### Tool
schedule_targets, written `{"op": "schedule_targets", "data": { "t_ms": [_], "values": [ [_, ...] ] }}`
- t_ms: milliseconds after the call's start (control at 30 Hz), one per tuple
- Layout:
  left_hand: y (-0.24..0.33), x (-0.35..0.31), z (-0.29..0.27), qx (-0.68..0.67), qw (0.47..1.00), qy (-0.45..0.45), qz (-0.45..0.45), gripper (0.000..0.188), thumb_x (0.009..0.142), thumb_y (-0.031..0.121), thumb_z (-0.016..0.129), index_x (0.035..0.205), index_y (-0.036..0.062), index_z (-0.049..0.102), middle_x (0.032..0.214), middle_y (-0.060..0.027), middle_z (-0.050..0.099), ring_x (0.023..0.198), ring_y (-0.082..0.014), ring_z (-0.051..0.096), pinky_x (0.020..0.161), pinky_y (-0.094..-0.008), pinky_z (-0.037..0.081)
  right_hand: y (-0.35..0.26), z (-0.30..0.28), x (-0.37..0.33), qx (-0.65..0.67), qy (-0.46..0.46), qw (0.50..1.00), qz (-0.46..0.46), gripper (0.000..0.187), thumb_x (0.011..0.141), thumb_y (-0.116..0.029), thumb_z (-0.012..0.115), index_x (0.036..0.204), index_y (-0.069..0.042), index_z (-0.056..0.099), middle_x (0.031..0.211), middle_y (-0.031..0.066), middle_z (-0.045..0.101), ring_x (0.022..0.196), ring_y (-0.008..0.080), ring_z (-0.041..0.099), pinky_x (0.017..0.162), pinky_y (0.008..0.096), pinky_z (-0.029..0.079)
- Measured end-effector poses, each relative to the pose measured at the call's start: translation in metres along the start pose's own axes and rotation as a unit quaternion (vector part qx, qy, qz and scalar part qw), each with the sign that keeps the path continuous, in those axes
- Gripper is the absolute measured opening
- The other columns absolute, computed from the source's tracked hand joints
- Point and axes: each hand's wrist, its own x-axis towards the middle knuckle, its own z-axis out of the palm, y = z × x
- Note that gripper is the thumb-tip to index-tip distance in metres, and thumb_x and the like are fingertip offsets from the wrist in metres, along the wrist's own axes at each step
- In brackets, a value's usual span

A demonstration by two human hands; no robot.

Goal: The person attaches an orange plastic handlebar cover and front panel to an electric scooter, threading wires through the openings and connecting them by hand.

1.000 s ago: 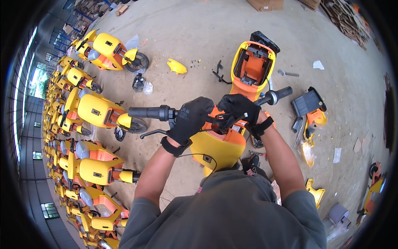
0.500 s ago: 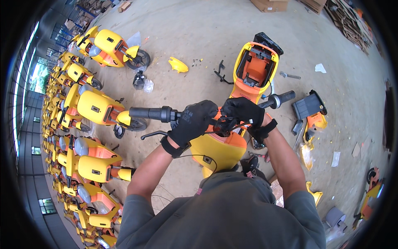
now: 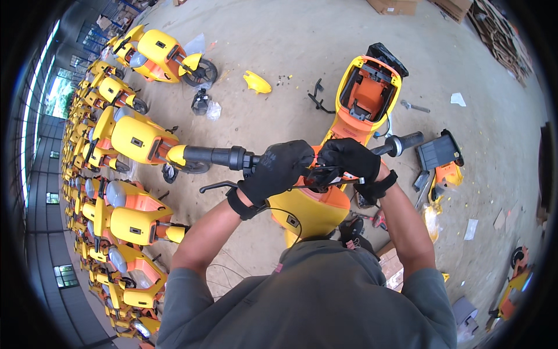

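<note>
Both hands wear black gloves and meet over the middle of the handlebar of a yellow and orange scooter [image 3: 311, 208]. My left hand [image 3: 280, 166] has its fingers pinched together beside the left grip [image 3: 203, 155] and its brake lever [image 3: 218, 187]. Close by on the right, my right hand [image 3: 350, 160] is closed too, with its fingertips almost against the left ones. A tiny reddish spot shows between the fingertips; what they pinch is too small to name. Dark parts and wires lie under the hands. The right grip [image 3: 410, 140] sticks out beyond my right hand.
Rows of yellow scooters [image 3: 135, 225] stand along the left. Ahead, the scooter's open seat compartment [image 3: 370, 93] shows orange inside. A wrench [image 3: 415, 106], a dark grey bin-like part [image 3: 439, 152], a yellow cover [image 3: 257, 82] and a black stand [image 3: 319, 96] lie on the floor.
The view has shifted a little, so the floor and scooters appear slightly farther right. Both hands stay together over the handlebar's middle, with only small finger movement.
</note>
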Motion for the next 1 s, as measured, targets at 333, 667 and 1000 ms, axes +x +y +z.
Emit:
{"op": "schedule_targets", "data": {
  "t_ms": [333, 667, 1000],
  "values": [
    [0.002, -0.004, 0.007, 0.077, 0.997, 0.018, 0.002, 0.009, 0.087, 0.007, 0.058, 0.095, 0.0040, 0.057, 0.082, -0.0133, 0.061, 0.073, -0.0346, 0.062, 0.062, -0.0403, 0.048, -0.005, 0.000, 0.001, 0.000, 0.013, 0.998, 0.059, 0.022, 0.094, -0.019, 0.057, 0.080, -0.004, 0.059, 0.070, -0.0073, 0.049, 0.066, 0.0026, 0.043, 0.057, 0.0209, 0.037],
    [0.001, 0.003, 0.000, -0.011, 1.000, -0.001, -0.023, 0.003, 0.086, 0.005, 0.056, 0.087, 0.0026, 0.057, 0.072, -0.0137, 0.060, 0.066, -0.0329, 0.061, 0.060, -0.0366, 0.047, -0.004, 0.000, -0.001, -0.072, 0.010, 0.997, 0.037, 0.015, 0.093, -0.013, 0.056, 0.085, -0.001, 0.059, 0.072, -0.0026, 0.053, 0.067, 0.0060, 0.046, 0.062, 0.0243, 0.041],
    [0.004, 0.001, 0.003, 0.020, 0.999, 0.005, -0.046, 0.005, 0.086, 0.006, 0.057, 0.090, 0.0036, 0.056, 0.076, -0.0142, 0.061, 0.068, -0.0348, 0.061, 0.060, -0.0377, 0.047, 0.000, 0.000, -0.001, -0.056, 0.004, 0.998, 0.012, 0.014, 0.092, -0.012, 0.056, 0.084, 0.000, 0.057, 0.073, 0.0012, 0.052, 0.070, 0.0085, 0.047, 0.066, 0.0255, 0.042]
  ]
}}
